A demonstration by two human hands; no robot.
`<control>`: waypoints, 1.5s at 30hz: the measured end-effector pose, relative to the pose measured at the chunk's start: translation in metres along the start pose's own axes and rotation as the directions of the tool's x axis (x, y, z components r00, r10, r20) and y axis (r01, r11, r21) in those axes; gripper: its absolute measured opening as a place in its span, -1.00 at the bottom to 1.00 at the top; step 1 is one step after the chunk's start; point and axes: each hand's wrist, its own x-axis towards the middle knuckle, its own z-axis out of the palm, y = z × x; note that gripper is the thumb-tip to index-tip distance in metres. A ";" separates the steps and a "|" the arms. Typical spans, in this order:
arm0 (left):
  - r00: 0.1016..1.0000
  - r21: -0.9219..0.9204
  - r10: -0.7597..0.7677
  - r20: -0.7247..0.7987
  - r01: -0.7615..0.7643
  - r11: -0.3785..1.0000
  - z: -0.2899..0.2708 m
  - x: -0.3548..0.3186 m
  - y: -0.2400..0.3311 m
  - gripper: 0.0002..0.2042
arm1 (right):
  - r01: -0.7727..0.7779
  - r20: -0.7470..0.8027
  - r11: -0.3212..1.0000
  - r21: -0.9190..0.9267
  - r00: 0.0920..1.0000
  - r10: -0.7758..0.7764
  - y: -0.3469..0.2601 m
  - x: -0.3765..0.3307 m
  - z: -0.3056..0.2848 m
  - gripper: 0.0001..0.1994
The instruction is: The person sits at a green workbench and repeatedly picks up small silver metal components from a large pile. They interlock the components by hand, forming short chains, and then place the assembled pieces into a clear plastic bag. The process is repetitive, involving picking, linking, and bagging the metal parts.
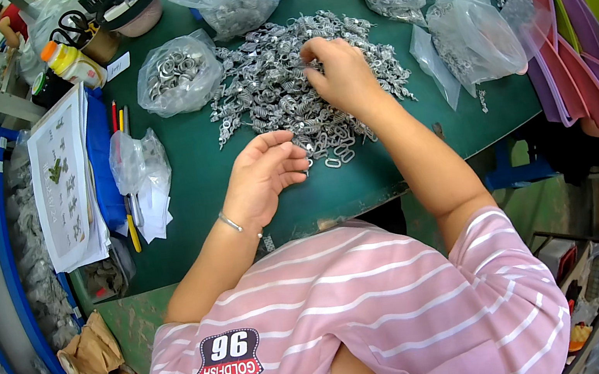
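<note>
Metal parts (258, 76) heaped on green table (215, 173). Right hand (342, 77) curled over heap, left hand (264, 171) half-curled at near edge; can't tell if either grips anything. Risk: snagged pieces, tugged, could scatter.

A green table (197, 156) bears metal pieces (258, 76) and plastic bags (478, 41)

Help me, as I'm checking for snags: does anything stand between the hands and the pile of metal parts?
Nothing visible does. The right hand is over the pile of metal parts; the left hand is at its near edge. The clear bag sits left of the pile, not between.
</note>
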 end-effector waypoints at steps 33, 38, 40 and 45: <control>0.972 -0.571 -0.026 0.234 0.159 0.805 0.007 0.018 0.029 -0.60 | -0.139 -0.024 0.898 0.418 0.986 0.164 -0.002 0.007 -0.026 -0.76; 0.947 -0.624 0.041 0.318 0.176 0.762 0.008 0.026 0.026 -0.33 | 0.205 -0.064 0.892 0.403 0.979 -0.196 -0.044 -0.022 -0.019 -0.78; 0.963 -0.624 -0.001 0.271 0.177 0.761 0.010 0.025 0.027 -0.35 | 0.255 0.014 0.891 0.375 0.960 -0.280 -0.052 -0.027 -0.018 -0.78; 0.977 -0.583 -0.037 0.209 0.155 0.798 0.017 0.019 0.032 -0.31 | 0.138 -0.061 0.908 0.395 0.990 -0.123 -0.042 -0.041 -0.025 -0.80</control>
